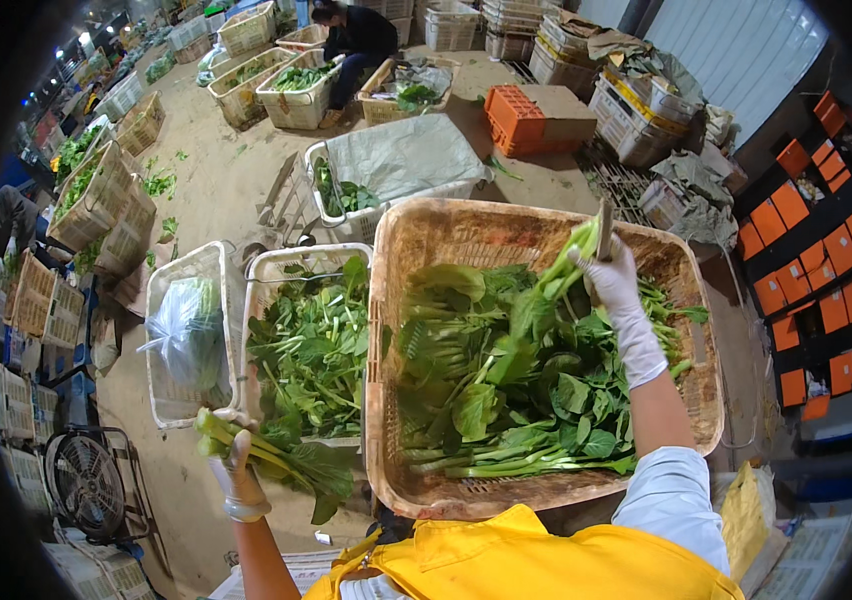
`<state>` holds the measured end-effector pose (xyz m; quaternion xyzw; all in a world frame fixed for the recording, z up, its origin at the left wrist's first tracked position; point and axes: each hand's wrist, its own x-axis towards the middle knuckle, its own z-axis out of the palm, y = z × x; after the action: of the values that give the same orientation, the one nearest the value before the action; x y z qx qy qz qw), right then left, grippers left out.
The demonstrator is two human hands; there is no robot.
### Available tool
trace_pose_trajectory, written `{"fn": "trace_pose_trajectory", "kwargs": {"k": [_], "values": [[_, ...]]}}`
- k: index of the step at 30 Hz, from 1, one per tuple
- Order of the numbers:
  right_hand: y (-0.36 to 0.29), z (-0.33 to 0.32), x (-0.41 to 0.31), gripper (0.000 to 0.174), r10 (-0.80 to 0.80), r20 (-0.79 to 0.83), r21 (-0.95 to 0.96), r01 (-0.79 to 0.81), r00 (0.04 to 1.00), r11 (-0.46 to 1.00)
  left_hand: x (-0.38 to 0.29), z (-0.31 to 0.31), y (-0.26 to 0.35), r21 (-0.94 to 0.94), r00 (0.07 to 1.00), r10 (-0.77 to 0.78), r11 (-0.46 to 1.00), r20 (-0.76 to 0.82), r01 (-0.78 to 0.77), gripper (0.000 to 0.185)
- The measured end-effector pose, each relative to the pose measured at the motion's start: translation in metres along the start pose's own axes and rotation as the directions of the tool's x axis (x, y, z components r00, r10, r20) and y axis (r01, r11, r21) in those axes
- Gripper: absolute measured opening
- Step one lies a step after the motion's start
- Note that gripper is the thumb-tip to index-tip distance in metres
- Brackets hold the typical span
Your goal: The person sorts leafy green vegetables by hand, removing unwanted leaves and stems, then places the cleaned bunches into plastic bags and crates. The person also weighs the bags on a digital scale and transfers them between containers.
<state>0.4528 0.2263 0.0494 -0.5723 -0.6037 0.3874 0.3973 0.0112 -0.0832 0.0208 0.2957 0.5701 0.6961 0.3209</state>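
Observation:
My left hand (240,480), in a white glove, grips a small bunch of leafy greens (298,461). Its cut stems point up and left, and its leaves hang to the right. Above the large brown-stained plastic crate (538,217), my right hand (615,281), also gloved, is closed around green stems (572,251) and a flat, narrow tool (606,229), perhaps a knife; its lower part is hidden by the hand. Leafy greens (531,397) fill much of that crate. A white crate (306,255) to its left holds loose leaves and stems (313,330).
A smaller white crate (154,330) holds a tied plastic bag of greens (189,330). Beyond stands a crate under a grey sheet (411,154). A floor fan (86,480) is at left, an orange crate (508,120) ahead. A person (362,37) sits among crates at the back.

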Motion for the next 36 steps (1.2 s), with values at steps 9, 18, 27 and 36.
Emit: {"fn": "trace_pose_trajectory", "kwargs": {"k": [9, 18, 27, 36], "values": [[-0.196, 0.15, -0.04, 0.048, -0.28, 0.795, 0.331, 0.003, 0.539, 0.944, 0.048, 0.052, 0.088, -0.343, 0.89, 0.049, 0.931, 0.453, 0.123, 0.052], [-0.256, 0.286, -0.081, 0.047, -0.617, 0.624, 0.262, 0.615, 0.48, 0.743, 0.041, -0.007, 0.096, -0.123, 0.99, 0.035, 0.992, 0.135, -0.019, 0.037], [-0.211, 0.324, -0.119, 0.021, -0.701, 0.663, -0.107, 0.96, 0.263, 0.258, 0.031, -0.033, 0.088, -0.034, 0.971, -0.092, 0.994, 0.22, 0.102, 0.037], [-0.176, 0.332, -0.105, 0.005, -0.786, 0.602, 0.015, 0.982, 0.142, 0.189, 0.036, -0.03, 0.083, 0.067, 0.921, -0.053, 0.997, 0.386, 0.03, 0.024]]}}
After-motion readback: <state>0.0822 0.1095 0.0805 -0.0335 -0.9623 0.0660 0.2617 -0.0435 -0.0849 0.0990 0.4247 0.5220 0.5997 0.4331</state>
